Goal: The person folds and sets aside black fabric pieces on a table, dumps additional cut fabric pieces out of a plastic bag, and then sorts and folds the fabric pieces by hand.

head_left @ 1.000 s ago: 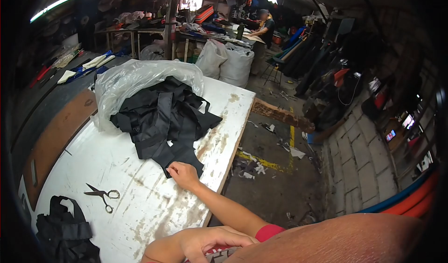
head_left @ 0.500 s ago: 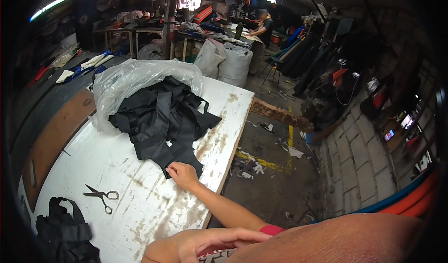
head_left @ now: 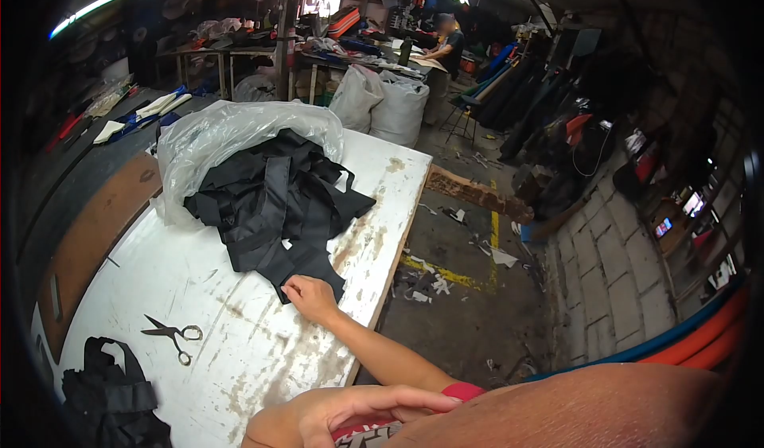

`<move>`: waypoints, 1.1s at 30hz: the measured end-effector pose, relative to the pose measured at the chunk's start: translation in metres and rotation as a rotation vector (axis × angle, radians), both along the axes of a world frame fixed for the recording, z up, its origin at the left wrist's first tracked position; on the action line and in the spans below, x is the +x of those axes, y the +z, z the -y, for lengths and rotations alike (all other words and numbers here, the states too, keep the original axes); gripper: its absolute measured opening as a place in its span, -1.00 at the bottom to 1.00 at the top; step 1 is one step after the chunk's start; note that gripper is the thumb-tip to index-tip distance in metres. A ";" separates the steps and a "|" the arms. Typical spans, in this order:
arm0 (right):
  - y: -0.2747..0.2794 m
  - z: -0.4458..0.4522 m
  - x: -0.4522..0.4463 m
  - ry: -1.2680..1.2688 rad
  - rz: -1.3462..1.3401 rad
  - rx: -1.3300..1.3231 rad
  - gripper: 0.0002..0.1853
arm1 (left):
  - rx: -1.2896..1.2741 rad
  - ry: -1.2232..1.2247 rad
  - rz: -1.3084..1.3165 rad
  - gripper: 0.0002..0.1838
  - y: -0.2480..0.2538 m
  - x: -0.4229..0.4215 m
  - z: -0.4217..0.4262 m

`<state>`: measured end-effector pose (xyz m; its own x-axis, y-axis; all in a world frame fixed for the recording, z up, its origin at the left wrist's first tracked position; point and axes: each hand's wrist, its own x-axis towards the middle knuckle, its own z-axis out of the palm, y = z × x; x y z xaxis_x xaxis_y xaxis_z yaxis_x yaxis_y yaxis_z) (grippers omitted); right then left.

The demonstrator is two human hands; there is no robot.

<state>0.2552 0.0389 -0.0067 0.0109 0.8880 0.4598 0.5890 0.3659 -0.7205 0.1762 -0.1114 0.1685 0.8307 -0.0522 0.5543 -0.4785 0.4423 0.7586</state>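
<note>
My right hand (head_left: 313,295) rests on the near edge of a pile of black fabric (head_left: 274,201), its fingers curled together on the cloth. The pile spills from a clear plastic bag (head_left: 179,153) on the white table (head_left: 239,368). Low in the view, my left hand (head_left: 358,408) is close to my body, its fingers stretched toward a red sleeve; no object shows in it. Black-handled scissors (head_left: 173,334) lie with blades apart, left of my right hand. Another black fabric piece with a loop (head_left: 115,396) lies at the lower left.
Beyond the table stand two stuffed white sacks (head_left: 398,106). A person (head_left: 447,46) works at a bench farther back. A wooden beam (head_left: 477,193) juts from the table's right side. Scraps litter the floor (head_left: 446,329) beside a block wall (head_left: 613,265).
The fingers of my left hand have straightened and moved right, toward the red sleeve. My right hand and the fabric hold their place, while the view has shifted slightly.
</note>
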 end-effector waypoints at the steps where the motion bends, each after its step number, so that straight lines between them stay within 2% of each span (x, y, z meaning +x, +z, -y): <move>1: 0.001 0.001 0.000 0.002 0.002 -0.005 -0.82 | 0.004 0.001 0.002 0.09 0.001 0.000 0.000; 33: 0.003 0.003 -0.001 -0.002 0.069 0.008 -0.83 | 0.005 -0.026 0.017 0.02 -0.005 0.004 0.006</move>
